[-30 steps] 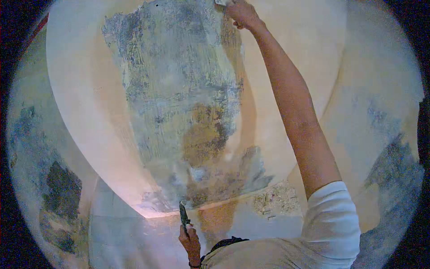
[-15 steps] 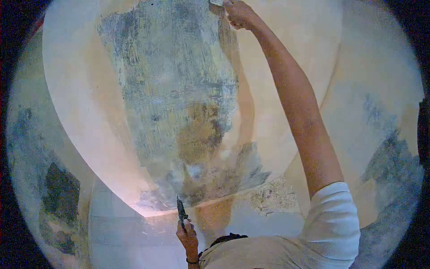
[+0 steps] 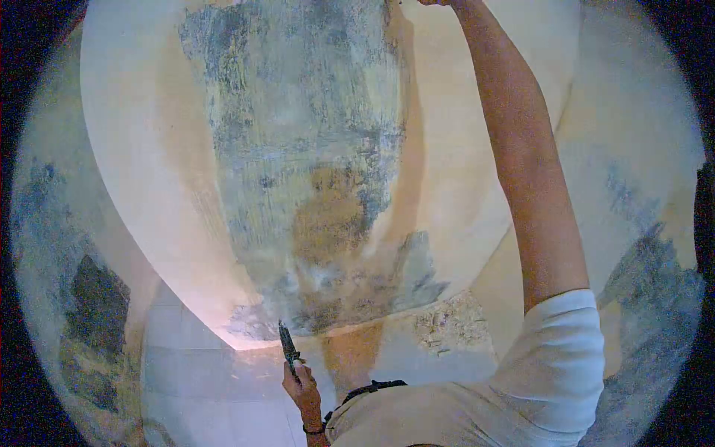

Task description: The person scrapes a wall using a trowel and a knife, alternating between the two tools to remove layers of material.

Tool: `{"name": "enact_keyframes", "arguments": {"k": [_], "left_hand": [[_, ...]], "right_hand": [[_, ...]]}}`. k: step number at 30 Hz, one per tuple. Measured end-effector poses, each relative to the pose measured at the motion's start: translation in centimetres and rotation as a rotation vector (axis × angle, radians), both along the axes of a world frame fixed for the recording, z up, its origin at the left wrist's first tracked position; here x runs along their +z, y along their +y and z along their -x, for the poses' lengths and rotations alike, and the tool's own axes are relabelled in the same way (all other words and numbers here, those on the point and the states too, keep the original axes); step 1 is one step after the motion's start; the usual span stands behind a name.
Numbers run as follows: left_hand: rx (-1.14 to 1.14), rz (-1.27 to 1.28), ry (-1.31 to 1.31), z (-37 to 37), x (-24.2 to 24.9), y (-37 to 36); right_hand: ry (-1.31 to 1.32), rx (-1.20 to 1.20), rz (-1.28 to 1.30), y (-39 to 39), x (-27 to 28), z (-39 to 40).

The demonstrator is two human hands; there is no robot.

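My right arm reaches up along the wall (image 3: 298,119), and my right hand (image 3: 435,2) is cut off by the top edge, with only its lower part showing. Its fingers look closed. The scraper it held a moment earlier is now beyond the frame. Low in the middle, my left hand (image 3: 301,386) is closed around the handle of a dark putty knife (image 3: 287,344), whose blade points up in front of the wall's lower edge. Patchy grey-green colour covers the wall's middle, between smooth cream areas.
Pale floor tiles (image 3: 186,357) lie below the wall. Crumbled debris (image 3: 454,324) is heaped on the floor at its foot, right of centre. Dark patches mark the wall surfaces at far left (image 3: 97,305) and far right (image 3: 648,276). My shadow falls on the wall.
My right hand has moved up and to the right, mostly out of view, taking the scraper with it. My left hand and putty knife have shifted slightly left, the blade tilting further left.
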State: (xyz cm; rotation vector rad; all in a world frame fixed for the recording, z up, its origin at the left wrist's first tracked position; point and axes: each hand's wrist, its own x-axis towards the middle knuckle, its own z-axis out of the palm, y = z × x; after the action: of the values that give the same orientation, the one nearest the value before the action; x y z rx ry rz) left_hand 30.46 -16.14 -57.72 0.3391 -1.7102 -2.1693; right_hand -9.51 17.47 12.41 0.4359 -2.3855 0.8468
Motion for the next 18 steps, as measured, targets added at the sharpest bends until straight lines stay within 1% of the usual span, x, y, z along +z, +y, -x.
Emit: {"name": "enact_keyframes", "arguments": {"k": [1,3,4,5,7,10,11,12,13,14,17,18], "left_hand": [[-0.006,0.002,-0.021,-0.2,0.2,-0.1],[-0.021,0.005,-0.056,-0.3,0.8,-0.6],[-0.027,0.017,-0.056,-0.4,0.8,-0.6],[-0.036,0.028,-0.056,-0.7,0.6,-0.5],[-0.044,0.041,-0.067,-0.6,0.1,-0.3],[-0.033,0.058,-0.085,-0.7,-0.8,-0.4],[-0.029,0.061,-0.075,-0.5,-1.7,-0.4],[-0.029,0.063,-0.067,-0.4,-2.2,-0.4],[-0.036,0.059,-0.071,-0.4,-2.0,-0.3],[-0.041,0.053,-0.070,-0.3,-1.5,-0.3],[-0.016,0.092,-0.067,0.0,-0.3,-0.2],[-0.003,0.107,-0.070,0.0,0.1,0.1]], "right_hand": [[0.000,-0.051,-0.085,0.6,0.1,1.1],[0.730,-0.406,-1.298,-0.9,-3.6,-0.8],[0.715,-0.441,-1.197,-2.3,-5.7,-1.4],[0.714,-0.502,-1.129,-2.0,-7.4,-0.3],[0.391,-0.189,-0.266,-4.0,-9.0,-2.6],[0.732,-0.553,-1.323,-0.7,-7.2,2.3],[0.569,-0.462,-0.916,-1.9,-7.2,0.6],[0.399,-0.368,-0.513,-4.4,-6.9,-3.2],[0.231,-0.264,-0.112,-5.8,-6.6,-5.4],[0.204,-0.318,-0.229,-5.3,-5.3,-4.3],[0.697,-0.520,-1.170,-2.5,-1.8,1.8],[0.732,-0.532,-1.135,-2.0,-2.1,1.9]]}}
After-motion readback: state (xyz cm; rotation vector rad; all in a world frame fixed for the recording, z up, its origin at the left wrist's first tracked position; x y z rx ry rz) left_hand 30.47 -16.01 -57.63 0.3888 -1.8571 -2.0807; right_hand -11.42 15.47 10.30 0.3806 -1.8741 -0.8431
